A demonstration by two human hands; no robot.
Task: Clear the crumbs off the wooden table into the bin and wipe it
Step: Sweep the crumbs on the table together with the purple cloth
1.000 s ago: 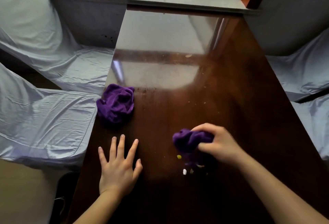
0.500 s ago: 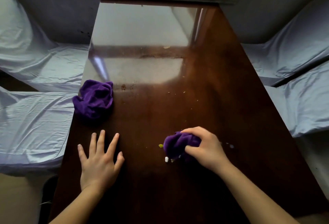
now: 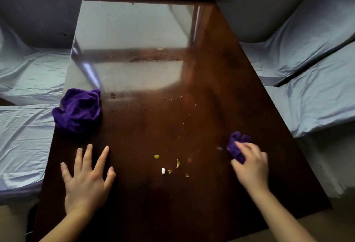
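The dark glossy wooden table (image 3: 146, 130) runs away from me toward a window sill. Several crumbs (image 3: 173, 166), among them a green bit and a white bit, lie on it between my hands. My right hand (image 3: 250, 163) is closed around a small bunched purple cloth (image 3: 237, 145) near the table's right edge, to the right of the crumbs. My left hand (image 3: 87, 179) rests flat on the table with its fingers spread, holding nothing. A second crumpled purple cloth (image 3: 77, 112) lies at the left edge, beyond my left hand. No bin is in view.
Chairs draped in pale grey-blue covers stand on the left (image 3: 23, 126) and on the right (image 3: 315, 92) of the table. More small specks (image 3: 180, 97) and a smudge (image 3: 112, 95) mark the table's middle. The far half reflects the window.
My right hand has swept the small purple cloth from beside the crumbs to the right, near the table's right edge, uncovering them. My left hand has stayed flat.
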